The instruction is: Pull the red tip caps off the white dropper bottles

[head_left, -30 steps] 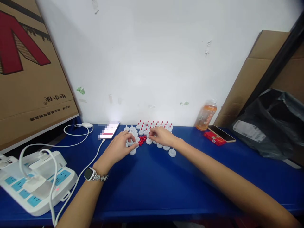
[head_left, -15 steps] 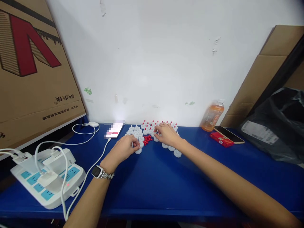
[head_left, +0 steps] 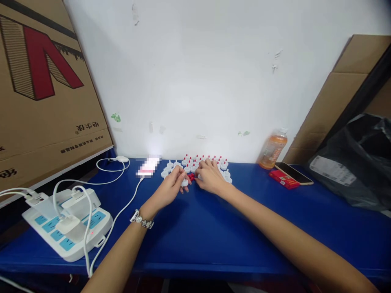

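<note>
My left hand (head_left: 174, 183) is closed on a white nozzle cap (head_left: 184, 183), held low over the blue table beside the small pile of red tips (head_left: 191, 177). Just right of that pile, my right hand (head_left: 210, 175) has its fingers curled down with the fingertips drawn in; whatever they hold is hidden. White nozzle caps with red tips (head_left: 194, 166) stand in rows behind my hands. To the left are white nozzle caps without red tips (head_left: 168, 167), partly covered by my left hand. More white caps (head_left: 227, 176) show just beyond my right wrist.
A white power strip (head_left: 70, 232) with plugs and cables lies at the left, near a lit phone (head_left: 148, 167). On the right are an orange drink bottle (head_left: 273, 149), a red packet (head_left: 284, 179), a dark phone (head_left: 295, 173) and a black bag (head_left: 354, 162). Cardboard leans on both sides.
My left hand has moved right from the white caps towards the red tips, carrying one white nozzle cap. My right hand has shifted slightly left and down, towards the red pile.
</note>
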`<state>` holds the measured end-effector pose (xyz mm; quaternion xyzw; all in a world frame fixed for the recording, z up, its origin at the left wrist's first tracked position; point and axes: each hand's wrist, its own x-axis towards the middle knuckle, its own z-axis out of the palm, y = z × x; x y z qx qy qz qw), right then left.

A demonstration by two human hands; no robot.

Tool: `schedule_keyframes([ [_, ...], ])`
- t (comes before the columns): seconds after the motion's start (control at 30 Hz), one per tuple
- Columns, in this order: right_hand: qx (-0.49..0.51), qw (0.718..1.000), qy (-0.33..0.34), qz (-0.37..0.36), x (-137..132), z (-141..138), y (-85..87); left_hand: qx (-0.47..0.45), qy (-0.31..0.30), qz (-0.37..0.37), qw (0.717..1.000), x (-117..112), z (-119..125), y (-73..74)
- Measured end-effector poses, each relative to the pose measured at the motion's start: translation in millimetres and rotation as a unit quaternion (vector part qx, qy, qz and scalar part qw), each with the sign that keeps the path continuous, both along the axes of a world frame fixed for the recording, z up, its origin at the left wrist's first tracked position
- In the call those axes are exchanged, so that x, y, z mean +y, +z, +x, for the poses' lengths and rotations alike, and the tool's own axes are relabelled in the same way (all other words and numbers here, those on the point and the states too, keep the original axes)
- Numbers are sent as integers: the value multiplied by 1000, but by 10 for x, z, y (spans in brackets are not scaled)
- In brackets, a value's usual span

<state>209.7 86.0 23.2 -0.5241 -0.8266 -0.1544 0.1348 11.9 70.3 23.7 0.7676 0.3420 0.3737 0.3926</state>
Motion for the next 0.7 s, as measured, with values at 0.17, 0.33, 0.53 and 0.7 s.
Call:
schedule_keyframes([
  [0.17,-25,1000,-6,-6,87,-83,-39,-4,-5,-59,998,-4,76,-89],
  [0.33,126,991,31,-23,-25,-6,13,40,-31,-35,998,-56,63,-131],
  [0.53,554,814,98,-146,-267,65,0,49,-54,-6,997,-146,142,-103],
  [0.7,719,669,105,-157,-359,-94,-116,68,-52,21,996,-216,217,-114],
])
